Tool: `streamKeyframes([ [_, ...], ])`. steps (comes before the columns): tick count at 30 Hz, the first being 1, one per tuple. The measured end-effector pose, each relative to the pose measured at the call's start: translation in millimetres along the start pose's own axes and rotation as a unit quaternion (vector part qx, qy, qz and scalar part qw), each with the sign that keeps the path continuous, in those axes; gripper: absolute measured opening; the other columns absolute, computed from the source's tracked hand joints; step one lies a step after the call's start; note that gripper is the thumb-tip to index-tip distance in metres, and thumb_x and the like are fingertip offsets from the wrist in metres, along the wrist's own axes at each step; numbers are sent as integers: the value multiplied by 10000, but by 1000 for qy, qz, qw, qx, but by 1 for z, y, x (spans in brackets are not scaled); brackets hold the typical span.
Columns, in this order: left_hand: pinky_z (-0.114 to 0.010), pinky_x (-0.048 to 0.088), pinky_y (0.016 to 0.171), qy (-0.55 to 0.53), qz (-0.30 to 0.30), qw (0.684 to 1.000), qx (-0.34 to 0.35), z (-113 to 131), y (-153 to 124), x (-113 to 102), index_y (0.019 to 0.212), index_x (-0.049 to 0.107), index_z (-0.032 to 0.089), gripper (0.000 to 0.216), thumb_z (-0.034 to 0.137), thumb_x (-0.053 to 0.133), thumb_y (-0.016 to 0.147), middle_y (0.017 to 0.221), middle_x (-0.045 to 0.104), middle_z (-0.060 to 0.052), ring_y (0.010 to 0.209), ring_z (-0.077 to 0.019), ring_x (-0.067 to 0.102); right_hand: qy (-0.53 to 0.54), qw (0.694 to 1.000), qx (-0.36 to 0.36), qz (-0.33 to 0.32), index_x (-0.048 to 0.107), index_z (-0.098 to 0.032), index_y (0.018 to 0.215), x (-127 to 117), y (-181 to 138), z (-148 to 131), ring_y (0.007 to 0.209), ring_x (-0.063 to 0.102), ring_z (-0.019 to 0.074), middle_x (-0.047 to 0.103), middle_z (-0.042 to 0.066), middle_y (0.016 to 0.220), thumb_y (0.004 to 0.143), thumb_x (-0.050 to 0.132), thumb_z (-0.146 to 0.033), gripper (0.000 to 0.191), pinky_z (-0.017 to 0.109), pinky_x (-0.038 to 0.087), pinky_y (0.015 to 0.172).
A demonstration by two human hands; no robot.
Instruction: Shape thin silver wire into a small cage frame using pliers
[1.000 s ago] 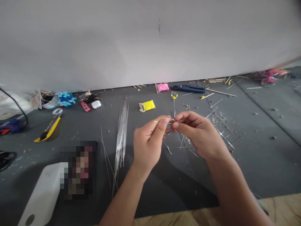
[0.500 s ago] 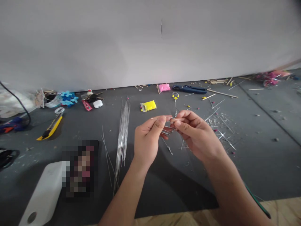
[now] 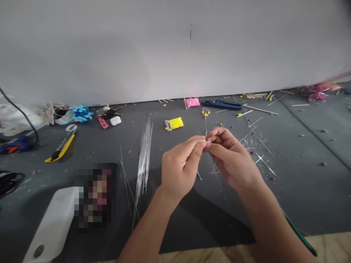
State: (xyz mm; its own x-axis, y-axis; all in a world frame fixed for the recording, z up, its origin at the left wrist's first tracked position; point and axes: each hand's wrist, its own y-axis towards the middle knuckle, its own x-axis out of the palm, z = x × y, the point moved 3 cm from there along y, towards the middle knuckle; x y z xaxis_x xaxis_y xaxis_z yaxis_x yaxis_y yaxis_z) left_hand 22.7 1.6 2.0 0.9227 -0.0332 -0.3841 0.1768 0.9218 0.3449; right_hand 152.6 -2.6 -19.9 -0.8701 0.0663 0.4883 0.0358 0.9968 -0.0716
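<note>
My left hand (image 3: 182,160) and my right hand (image 3: 230,157) meet above the table, thumbs and forefingers pinched close together. Between the fingertips a short bit of thin metal wire (image 3: 207,142) shows; the fingers hide most of it. Just beyond the hands lies a twisted wire piece with a round head and yellow bits (image 3: 205,112). A small twisted wire (image 3: 199,176) rests on the table below the hands. To the left is a bundle of straight wires (image 3: 144,157), and a yellow clay packet (image 3: 174,124) lies farther back.
A yellow utility knife (image 3: 61,148), a white earbud case (image 3: 115,121) and a white power bank (image 3: 52,223) are on the left. A dark blue cutter (image 3: 223,105) and a pink packet (image 3: 192,102) lie along the wall (image 3: 164,54). Wire offcuts (image 3: 264,164) litter the right.
My left hand has moved right, its fingertips now against those of my right hand. The wires that showed between the hands are mostly covered. The view has shifted slightly.
</note>
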Motion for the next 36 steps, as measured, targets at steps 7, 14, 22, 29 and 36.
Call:
streamKeyframes([
  [7,-258,583,650,-48,29,998,18,-3,0,-1,994,733,225,204,279,557,908,1007,757,-24,762,-146,705,-28,999,25,-5,664,-240,871,-2,-1,1,759,540,85,594,-37,802,824,687,-193,70,222,428,746],
  [14,-212,583,547,-232,12,967,-101,-11,4,-4,905,751,220,191,342,608,876,986,754,-39,750,-144,704,-60,995,68,-43,664,-232,791,-5,-2,1,774,526,123,588,-26,775,826,701,-337,117,284,399,756],
  [22,-180,545,477,-377,-45,901,-209,-20,8,0,854,756,222,159,340,650,845,925,739,-38,705,-124,675,11,993,75,-87,694,-253,817,-3,-3,3,827,548,127,634,-24,834,847,681,-292,51,270,420,736],
  [29,-174,539,474,-381,-55,899,-211,-22,8,2,846,756,220,162,339,646,849,937,744,-41,706,-120,675,4,994,66,-86,684,-246,829,-4,-2,5,831,544,125,644,-23,870,863,660,-292,62,270,404,760],
  [36,-204,586,580,-211,19,973,-87,-12,4,-1,921,745,233,168,316,602,885,974,758,-12,781,-131,700,-66,998,19,-11,636,-231,778,0,-3,3,781,527,125,585,-33,772,842,670,-273,84,273,387,749],
])
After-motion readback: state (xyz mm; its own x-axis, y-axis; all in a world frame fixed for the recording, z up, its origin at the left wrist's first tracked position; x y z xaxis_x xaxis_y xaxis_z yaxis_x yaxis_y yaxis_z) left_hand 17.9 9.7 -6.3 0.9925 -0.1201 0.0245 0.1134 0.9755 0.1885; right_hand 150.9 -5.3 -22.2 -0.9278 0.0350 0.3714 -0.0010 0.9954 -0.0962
